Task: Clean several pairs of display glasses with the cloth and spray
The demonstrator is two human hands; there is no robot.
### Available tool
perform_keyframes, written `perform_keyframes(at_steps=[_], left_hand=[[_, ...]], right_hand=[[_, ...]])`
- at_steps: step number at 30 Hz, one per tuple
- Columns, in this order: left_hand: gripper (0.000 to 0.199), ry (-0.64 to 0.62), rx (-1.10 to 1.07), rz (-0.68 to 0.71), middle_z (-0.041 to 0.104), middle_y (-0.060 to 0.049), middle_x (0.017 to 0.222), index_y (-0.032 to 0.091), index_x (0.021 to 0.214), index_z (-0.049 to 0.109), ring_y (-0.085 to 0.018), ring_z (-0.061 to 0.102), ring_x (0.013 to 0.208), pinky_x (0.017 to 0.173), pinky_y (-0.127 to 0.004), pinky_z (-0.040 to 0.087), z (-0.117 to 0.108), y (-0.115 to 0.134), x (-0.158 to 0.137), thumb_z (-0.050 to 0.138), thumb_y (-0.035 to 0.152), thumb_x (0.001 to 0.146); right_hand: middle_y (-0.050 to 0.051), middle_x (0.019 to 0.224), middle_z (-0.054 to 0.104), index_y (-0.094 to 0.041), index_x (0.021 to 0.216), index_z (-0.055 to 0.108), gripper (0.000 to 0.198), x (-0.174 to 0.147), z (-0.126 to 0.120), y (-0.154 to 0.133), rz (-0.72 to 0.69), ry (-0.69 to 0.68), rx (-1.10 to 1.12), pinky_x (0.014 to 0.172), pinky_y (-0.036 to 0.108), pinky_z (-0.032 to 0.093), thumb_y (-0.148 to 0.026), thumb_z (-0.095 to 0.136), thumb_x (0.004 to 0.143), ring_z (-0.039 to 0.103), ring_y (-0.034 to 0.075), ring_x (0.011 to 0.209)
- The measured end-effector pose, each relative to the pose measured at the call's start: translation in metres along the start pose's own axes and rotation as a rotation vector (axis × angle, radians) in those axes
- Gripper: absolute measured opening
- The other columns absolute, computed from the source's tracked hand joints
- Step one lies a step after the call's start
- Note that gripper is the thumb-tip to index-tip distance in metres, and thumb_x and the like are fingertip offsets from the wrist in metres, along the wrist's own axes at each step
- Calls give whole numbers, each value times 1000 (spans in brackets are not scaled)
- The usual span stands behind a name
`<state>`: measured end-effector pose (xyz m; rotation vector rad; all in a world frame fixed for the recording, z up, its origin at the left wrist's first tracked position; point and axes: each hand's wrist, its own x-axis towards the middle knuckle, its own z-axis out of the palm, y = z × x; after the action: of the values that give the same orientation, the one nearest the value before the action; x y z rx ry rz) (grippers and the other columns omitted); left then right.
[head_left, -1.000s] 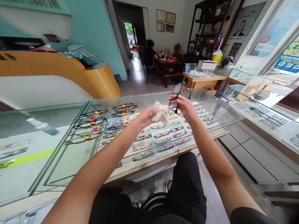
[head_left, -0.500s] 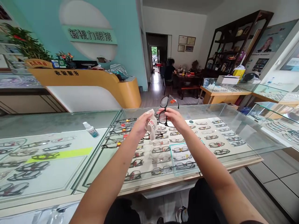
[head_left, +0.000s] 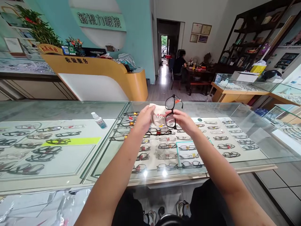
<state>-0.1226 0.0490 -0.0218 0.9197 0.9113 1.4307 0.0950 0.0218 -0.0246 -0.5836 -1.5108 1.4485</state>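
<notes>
Pinched in my left hand (head_left: 145,118) is a pale cleaning cloth (head_left: 158,115) with red print, its face spread toward me. My right hand (head_left: 184,121) grips a pair of black-framed eyeglasses (head_left: 170,103) near the bridge and lower lens. The glasses stand on end, one lens above the other, with a red-orange tag at the upper temple. The cloth's right edge is close to the lower lens; I cannot tell whether they touch. Both hands are above the glass display case (head_left: 199,109). Some fingertips are hidden behind the cloth and frame.
A white spray bottle (head_left: 99,120) stands on the glass to the left. Several rows of eyeglasses (head_left: 167,145) lie in the case under my arms. Beyond is a wooden reception counter (head_left: 134,84), and a person (head_left: 180,65) sits at a far table. Plastic bags (head_left: 58,204) lie lower left.
The cloth has opened out flatter between my hands, its printed side now facing me. The glasses remain upright in my right hand. The whole view has shifted and tilted slightly downward.
</notes>
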Motion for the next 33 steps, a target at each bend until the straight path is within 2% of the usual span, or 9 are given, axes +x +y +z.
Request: perform_keyframes(at_steps=[3,7,12,16,20,23,26,29,33], left_hand=[[39,7,-20,9,72,-1,89,18,95,68,-17,68,78,70,-28,52,2,-5,0,93,41,77],[34,10,-43,-29,68,1,81,20,88,60,-16,69,73,66,-27,54,2,-8,1,87,39,83],[37,-154,-50,-4,74,-1,86,22,98,58,-16,70,67,66,-30,57,8,-8,-5,86,44,89],[53,-244,-98,113,76,-1,87,22,101,56,-15,70,67,65,-28,59,14,-11,-10,95,53,82],[65,-187,-165,194,75,2,85,23,99,56,-13,69,66,61,-25,58,18,-17,-9,101,59,71],[63,-185,-131,213,72,3,81,22,95,60,-11,66,64,59,-23,56,20,-20,-9,103,58,68],[59,-178,-78,236,71,0,85,19,88,66,-8,60,61,56,-21,51,22,-22,-10,96,68,73],[64,-116,-49,261,72,-3,92,17,81,69,-7,56,59,52,-22,47,23,-24,-12,84,78,81],[57,-33,9,316,66,1,80,17,83,69,-8,57,63,54,-19,45,23,-23,-13,98,64,72]], right_hand=[[8,123,83,-24,117,84,36,1,1,7,26,-14,-25,101,37,56,-53,72,100,73,25,113],[7,119,84,-24,116,85,40,2,3,11,37,0,-21,102,38,56,-59,72,100,74,25,111],[7,113,84,-22,114,86,40,2,3,11,39,16,-32,102,37,55,-56,72,100,74,22,102],[6,111,84,-22,108,87,36,4,6,13,47,74,-49,102,37,54,-53,71,99,73,22,104],[6,108,84,-22,105,86,36,3,10,14,46,114,-34,101,36,53,-54,73,97,71,22,104],[6,108,82,-22,104,86,37,3,12,16,48,119,-48,96,33,52,-57,74,96,69,21,102],[5,107,80,-23,103,85,40,4,12,19,47,105,-86,94,33,50,-60,73,97,67,20,101],[6,110,80,-22,102,85,43,4,12,19,30,72,-105,95,34,49,-63,73,97,67,21,101],[6,109,78,-21,101,85,45,3,15,17,-14,16,-129,94,34,49,-64,72,98,65,21,101]])
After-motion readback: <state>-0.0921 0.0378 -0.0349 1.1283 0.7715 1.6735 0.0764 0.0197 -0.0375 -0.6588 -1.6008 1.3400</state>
